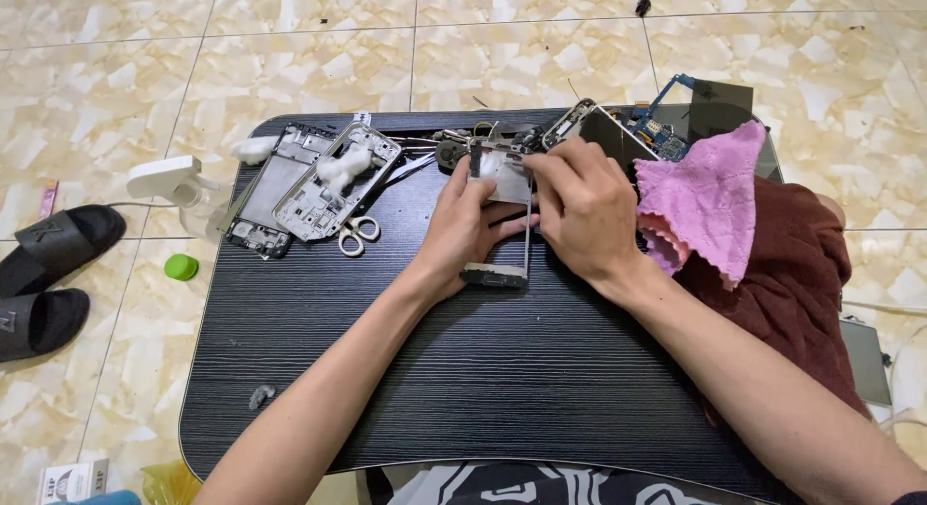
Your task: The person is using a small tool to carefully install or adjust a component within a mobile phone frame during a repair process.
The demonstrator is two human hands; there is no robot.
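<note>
Phone frame [500,220], stood on edge mid-table [483,370], long axis running away from the body. Pinched low by left hand [463,230], fingers curled around it; right hand [579,210] fingertips pressed at its top. Pink cloth [705,196] just right.

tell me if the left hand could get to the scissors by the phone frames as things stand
Probably yes. The scissors lie in the open on the black table, just left of the left hand, with nothing between them. That hand is holding a phone frame with the right hand, so it would have to let go.
</note>
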